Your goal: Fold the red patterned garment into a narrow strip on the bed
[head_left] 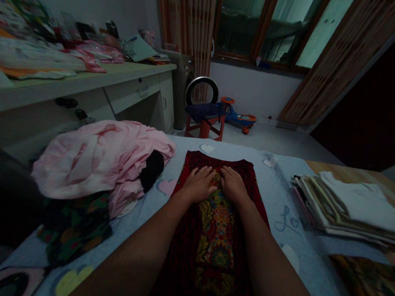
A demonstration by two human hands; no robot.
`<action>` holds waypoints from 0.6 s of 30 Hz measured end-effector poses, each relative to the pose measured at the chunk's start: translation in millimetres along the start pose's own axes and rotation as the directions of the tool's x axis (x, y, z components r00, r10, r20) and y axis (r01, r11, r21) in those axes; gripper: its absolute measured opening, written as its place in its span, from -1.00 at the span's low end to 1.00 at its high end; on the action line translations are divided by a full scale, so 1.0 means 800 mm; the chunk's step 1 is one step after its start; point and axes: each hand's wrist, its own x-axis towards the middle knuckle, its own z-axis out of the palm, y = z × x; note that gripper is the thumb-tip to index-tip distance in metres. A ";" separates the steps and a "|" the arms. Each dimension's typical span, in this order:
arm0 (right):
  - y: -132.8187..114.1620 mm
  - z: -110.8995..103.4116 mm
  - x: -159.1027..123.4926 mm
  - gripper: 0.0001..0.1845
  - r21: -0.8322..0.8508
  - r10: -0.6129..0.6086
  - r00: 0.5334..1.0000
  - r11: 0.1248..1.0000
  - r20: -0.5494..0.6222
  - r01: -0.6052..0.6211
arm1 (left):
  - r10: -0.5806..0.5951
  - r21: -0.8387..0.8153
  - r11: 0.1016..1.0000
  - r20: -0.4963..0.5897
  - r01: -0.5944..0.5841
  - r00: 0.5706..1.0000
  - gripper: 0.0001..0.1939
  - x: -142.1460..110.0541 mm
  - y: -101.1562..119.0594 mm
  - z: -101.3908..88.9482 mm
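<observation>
Bare forearms (133, 253) reached in from the near edge of the bed. The left hand (199, 183) and right hand (232, 184) lay side by side, fully open, palms down and fingers extended, pressed flat on the upper part of a red garment with a yellow floral panel (216, 232); neither hand had hold of any cloth. The garment lay spread along the middle of the bed, its top close to the far edge, on a pale blue bed cover (282, 206) printed with hearts. Just beside it, toward the left edge, a pink fabric bundle (95, 162) was heaped over dark floral cloth (76, 229). Toward the right edge sat a stack of folded clothes (347, 209). Beyond the far left corner stood a cluttered worktop (79, 80). The step in hand was judged to be smoothing the garment flat; the next move appeared to call for the open hands to work outward along the remaining cloth.
</observation>
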 end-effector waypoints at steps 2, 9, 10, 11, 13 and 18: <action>0.000 0.001 0.000 -0.51 -0.006 0.008 1.000 1.000 0.015 -0.008 | 0.001 0.001 1.000 0.000 -0.001 1.000 -0.36 0.000 0.000 0.000; -0.001 0.001 0.001 -0.48 0.017 0.027 1.000 0.999 0.006 -0.027 | 0.001 -0.007 1.000 -0.006 -0.001 1.000 -0.34 -0.001 0.000 0.002; -0.001 -0.001 0.002 -0.49 0.030 0.020 1.000 0.999 -0.020 -0.020 | -0.001 -0.008 1.000 -0.004 0.001 1.000 -0.34 -0.001 0.000 0.001; -0.001 -0.002 0.002 -0.51 0.044 0.009 0.999 0.999 -0.051 -0.007 | -0.004 -0.009 1.000 0.000 0.004 1.000 -0.34 -0.001 0.001 0.000; -0.001 -0.007 0.001 -0.58 0.062 -0.020 0.994 0.998 -0.105 0.027 | -0.010 -0.012 1.000 0.008 0.010 1.000 -0.37 -0.001 0.002 -0.003; -0.003 -0.008 0.001 -0.68 0.044 -0.065 0.994 0.997 -0.089 0.069 | -0.021 -0.022 1.000 -0.001 0.021 1.000 -0.44 -0.001 0.004 -0.005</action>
